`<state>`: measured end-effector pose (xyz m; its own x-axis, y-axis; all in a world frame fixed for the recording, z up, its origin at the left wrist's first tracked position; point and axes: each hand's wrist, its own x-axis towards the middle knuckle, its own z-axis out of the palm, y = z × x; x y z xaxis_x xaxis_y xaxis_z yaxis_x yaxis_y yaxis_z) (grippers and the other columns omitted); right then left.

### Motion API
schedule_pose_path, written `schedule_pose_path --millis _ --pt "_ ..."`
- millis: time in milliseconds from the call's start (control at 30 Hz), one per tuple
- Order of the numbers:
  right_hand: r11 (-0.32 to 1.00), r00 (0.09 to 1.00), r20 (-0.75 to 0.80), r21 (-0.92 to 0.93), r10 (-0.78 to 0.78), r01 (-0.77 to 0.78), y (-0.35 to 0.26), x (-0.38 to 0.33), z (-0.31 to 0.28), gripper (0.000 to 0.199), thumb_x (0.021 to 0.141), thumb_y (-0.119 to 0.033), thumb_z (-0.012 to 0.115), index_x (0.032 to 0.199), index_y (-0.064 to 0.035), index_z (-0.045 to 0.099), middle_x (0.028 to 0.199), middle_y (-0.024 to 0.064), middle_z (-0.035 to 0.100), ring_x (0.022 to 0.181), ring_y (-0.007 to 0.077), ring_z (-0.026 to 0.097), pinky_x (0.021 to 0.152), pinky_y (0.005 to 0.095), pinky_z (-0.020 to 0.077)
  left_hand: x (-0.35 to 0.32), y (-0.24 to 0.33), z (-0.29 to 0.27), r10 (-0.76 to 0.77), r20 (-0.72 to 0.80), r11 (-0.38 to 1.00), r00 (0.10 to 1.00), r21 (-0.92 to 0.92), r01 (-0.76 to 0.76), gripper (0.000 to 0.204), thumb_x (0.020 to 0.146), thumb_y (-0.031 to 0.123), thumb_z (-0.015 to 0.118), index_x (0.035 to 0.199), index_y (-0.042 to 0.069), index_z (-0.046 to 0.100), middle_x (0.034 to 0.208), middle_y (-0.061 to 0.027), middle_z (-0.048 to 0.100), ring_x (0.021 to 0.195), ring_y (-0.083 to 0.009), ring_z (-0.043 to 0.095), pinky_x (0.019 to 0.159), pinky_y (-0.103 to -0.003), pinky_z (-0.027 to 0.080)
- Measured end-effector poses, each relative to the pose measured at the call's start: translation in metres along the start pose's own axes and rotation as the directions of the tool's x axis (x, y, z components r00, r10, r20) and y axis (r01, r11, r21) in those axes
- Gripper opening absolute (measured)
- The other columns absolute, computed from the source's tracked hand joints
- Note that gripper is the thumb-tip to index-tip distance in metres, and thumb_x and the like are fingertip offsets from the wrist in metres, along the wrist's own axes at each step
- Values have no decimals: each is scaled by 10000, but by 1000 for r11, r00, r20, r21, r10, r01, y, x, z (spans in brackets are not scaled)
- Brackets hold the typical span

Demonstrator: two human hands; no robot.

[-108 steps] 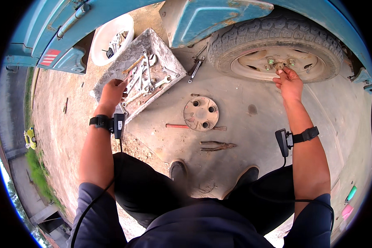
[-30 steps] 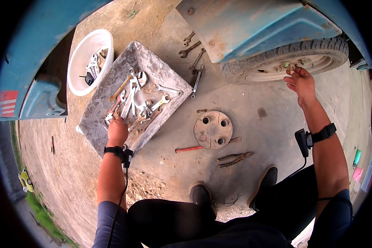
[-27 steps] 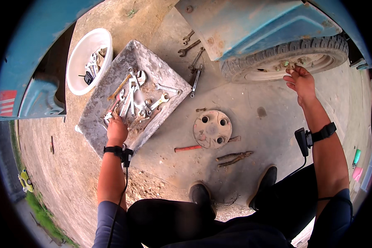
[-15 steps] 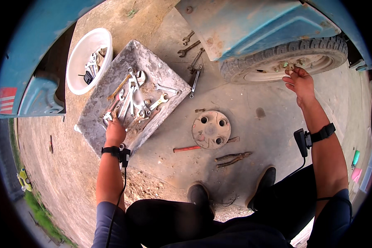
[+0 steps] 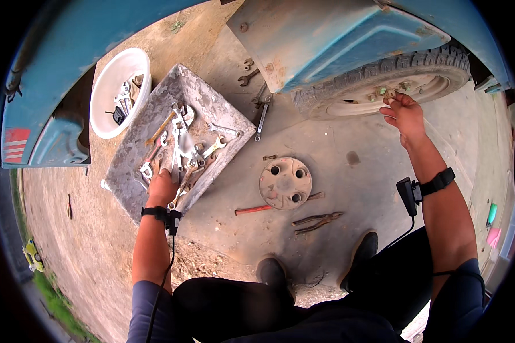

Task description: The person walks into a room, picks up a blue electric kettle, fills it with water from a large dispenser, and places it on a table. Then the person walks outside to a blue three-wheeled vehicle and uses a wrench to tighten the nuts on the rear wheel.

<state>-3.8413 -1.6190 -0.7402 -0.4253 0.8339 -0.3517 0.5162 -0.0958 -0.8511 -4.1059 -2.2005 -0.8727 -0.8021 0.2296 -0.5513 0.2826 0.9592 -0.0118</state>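
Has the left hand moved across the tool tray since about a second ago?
Barely. The left hand remains at the near edge of the grey tray, among the spanners, its place against the tray almost unchanged.

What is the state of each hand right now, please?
Left hand: resting among the wrenches on the grey tray; grip cannot be told.
Right hand: fingers at the wheel nuts; holding anything cannot be told.

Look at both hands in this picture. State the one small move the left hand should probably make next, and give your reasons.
Probably close the left hand on one wrench from the heap on the grey tray. That hand rests among the wrenches with nothing clearly gripped, while the right hand has its fingers at the nuts on the wheel, bare of any tool.
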Motion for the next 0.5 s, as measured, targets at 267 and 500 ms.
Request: schedule_pose_path --millis 267,500 --pt "999 999 11 21 31 -32 -10 -7 2 258 974 -150 573 1214 -67 618 1114 49 697 897 135 685 739 269 527 0 10 -10 25 64 988 998 153 -34 467 846 330 707 1117 -35 599 1116 -240 675 1092 -377 643 933 -436 516" --pt "999 999 11 -19 51 -51 -18 -12 2 275 968 -153 582 1224 -58 610 1115 55 694 901 137 685 762 271 526 2 18 -9 49 -13 994 999 101 -47 431 824 322 722 1063 -25 630 1074 -260 677 1036 -397 655 906 -469 518"
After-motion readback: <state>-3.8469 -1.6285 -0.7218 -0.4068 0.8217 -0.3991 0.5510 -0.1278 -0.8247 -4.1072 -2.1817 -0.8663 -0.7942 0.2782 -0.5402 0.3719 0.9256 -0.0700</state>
